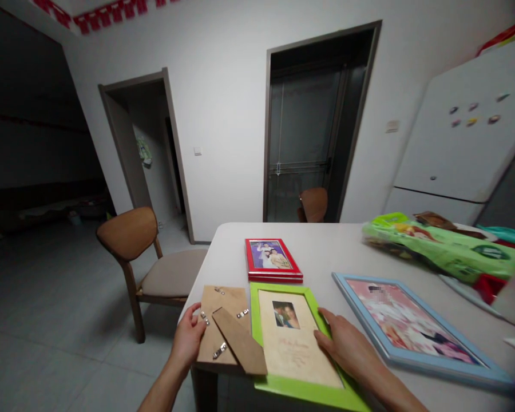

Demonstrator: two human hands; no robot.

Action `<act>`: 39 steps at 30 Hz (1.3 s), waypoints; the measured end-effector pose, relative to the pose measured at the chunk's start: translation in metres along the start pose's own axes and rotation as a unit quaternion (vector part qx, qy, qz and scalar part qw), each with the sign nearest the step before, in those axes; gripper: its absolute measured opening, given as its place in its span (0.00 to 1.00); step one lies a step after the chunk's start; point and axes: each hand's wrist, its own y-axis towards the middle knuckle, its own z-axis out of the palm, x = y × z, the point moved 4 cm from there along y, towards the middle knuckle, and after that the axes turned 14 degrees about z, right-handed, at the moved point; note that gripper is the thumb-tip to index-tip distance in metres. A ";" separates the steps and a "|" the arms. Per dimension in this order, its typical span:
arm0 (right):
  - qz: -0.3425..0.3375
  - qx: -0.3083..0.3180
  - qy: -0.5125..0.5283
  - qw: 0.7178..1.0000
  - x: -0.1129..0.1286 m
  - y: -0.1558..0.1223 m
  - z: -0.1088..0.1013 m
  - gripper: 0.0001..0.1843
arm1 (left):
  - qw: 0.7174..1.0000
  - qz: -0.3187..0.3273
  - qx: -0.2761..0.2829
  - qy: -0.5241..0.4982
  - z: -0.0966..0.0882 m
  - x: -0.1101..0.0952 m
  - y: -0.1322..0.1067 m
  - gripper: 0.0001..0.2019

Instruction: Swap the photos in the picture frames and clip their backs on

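Observation:
At the table's near left corner, my left hand (187, 335) grips the left edge of a brown picture-frame backing board (210, 341). The board has several metal clips and a fold-out stand leg (240, 343) lying slanted across it, its lower end over the green frame's edge. Beside the board, my right hand (345, 346) is closed on the right side of a bright green picture frame (313, 392), its thumb over the picture. Inside the frame is a cream sheet (278, 355) with a small photo of two people. The fingers' undersides are hidden.
Red picture frames (249, 260) lie stacked behind the green one. A larger light-blue frame (360, 306) lies right of my right hand. Beyond it is a green plastic package (450, 246) on the white table (321, 246). A wooden chair (131, 234) stands at the left.

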 end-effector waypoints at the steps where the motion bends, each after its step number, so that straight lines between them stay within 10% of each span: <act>1: -0.001 0.002 0.003 1.000 0.000 0.002 0.001 0.26 | 1.000 0.002 -0.002 0.024 -0.002 0.001 0.002 0.22; 7: 0.080 0.049 0.138 0.986 -0.001 0.006 -0.010 0.31 | 0.983 0.035 -0.005 0.182 -0.010 -0.005 0.008 0.24; 11: 0.140 0.207 0.393 0.885 0.002 -0.005 -0.013 0.37 | 0.968 0.084 -0.001 0.235 0.002 -0.027 0.003 0.24; 14: 0.129 0.259 0.489 0.823 0.014 -0.015 -0.021 0.40 | 0.965 0.141 0.031 0.220 0.040 -0.055 -0.014 0.22; 19: 0.106 0.212 0.503 0.831 0.034 -0.023 -0.039 0.43 | 0.934 0.275 0.205 0.096 0.128 -0.108 -0.056 0.33; 22: 0.090 0.207 0.520 0.824 0.038 -0.021 -0.042 0.43 | 0.910 0.340 0.218 0.098 0.147 -0.131 -0.065 0.30; 26: 0.091 0.184 0.469 0.859 0.024 -0.007 -0.034 0.40 | 0.915 0.360 0.137 0.123 0.123 -0.141 -0.051 0.26; 30: 0.088 0.085 0.278 0.953 0.002 0.008 -0.025 0.34 | 0.966 0.228 -0.014 0.125 0.070 -0.110 -0.029 0.22; 39: 0.040 -0.035 0.052 0.997 -0.007 0.012 -0.015 0.26 | 0.986 0.109 0.000 0.128 0.031 -0.046 -0.039 0.20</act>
